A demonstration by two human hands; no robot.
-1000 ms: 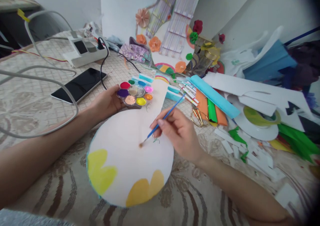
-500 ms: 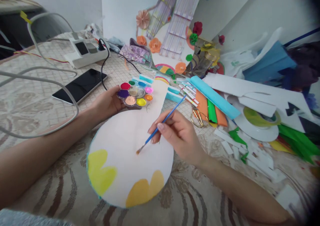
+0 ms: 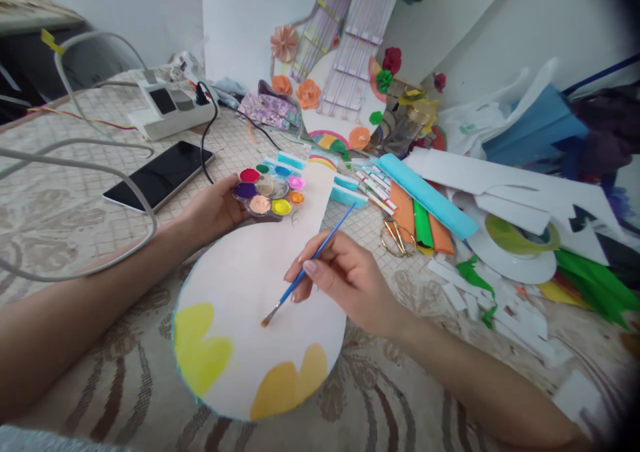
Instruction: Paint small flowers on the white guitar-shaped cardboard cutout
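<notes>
In my right hand (image 3: 345,275) a blue paintbrush (image 3: 320,252) is pinched, its bristles pointing down over the middle of a white guitar-shaped cutout (image 3: 240,265). Whether the bristles touch the surface I cannot tell. Yellow petal shapes (image 3: 203,349) are painted at the cutout's left edge, and orange-yellow ones (image 3: 287,382) at its lower right. My left hand (image 3: 220,205) grips the left side of a paint palette (image 3: 270,189), with several colours in its round wells, beside the cutout's neck. Some of the left fingers are hidden under the palette.
A phone (image 3: 160,175) and a white power strip (image 3: 170,109) with looping cables lie at left. Gold scissors (image 3: 397,239), rolled blue paper (image 3: 427,195), a tape roll (image 3: 523,232) and white scraps (image 3: 510,319) cover the right side. A decorated paper guitar (image 3: 345,92) leans at the back.
My right hand has moved the paintbrush slightly down and left across the cutout. My left hand still holds the palette in about the same place.
</notes>
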